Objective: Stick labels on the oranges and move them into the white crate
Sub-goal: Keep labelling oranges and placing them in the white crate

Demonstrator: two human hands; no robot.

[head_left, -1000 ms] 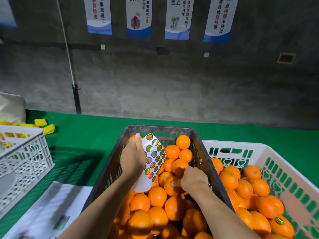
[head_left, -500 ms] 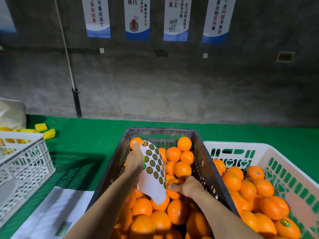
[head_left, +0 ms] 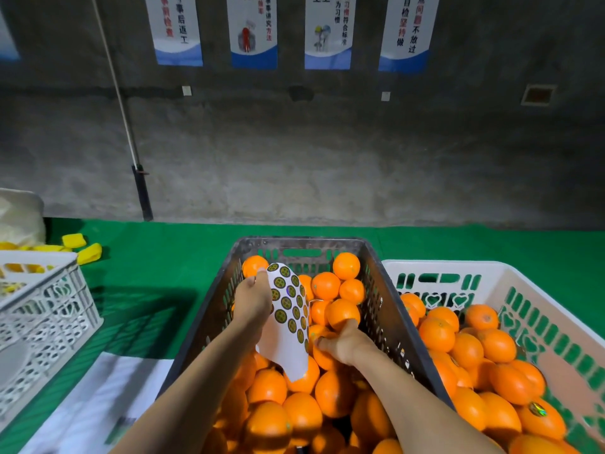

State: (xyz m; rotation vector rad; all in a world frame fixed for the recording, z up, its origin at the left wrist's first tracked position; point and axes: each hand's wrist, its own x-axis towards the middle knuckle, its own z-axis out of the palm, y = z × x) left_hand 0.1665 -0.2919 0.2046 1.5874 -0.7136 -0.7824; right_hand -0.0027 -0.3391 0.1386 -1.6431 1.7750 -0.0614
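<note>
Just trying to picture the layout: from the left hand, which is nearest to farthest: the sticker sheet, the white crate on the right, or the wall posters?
1. The sticker sheet, held in the left hand.
2. The white crate, off to the right.
3. The wall posters, far back and high up.

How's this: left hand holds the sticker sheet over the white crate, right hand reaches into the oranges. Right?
No. In the head view the left hand holds the sticker sheet over the dark crate, and the right hand reaches into the oranges.
</note>
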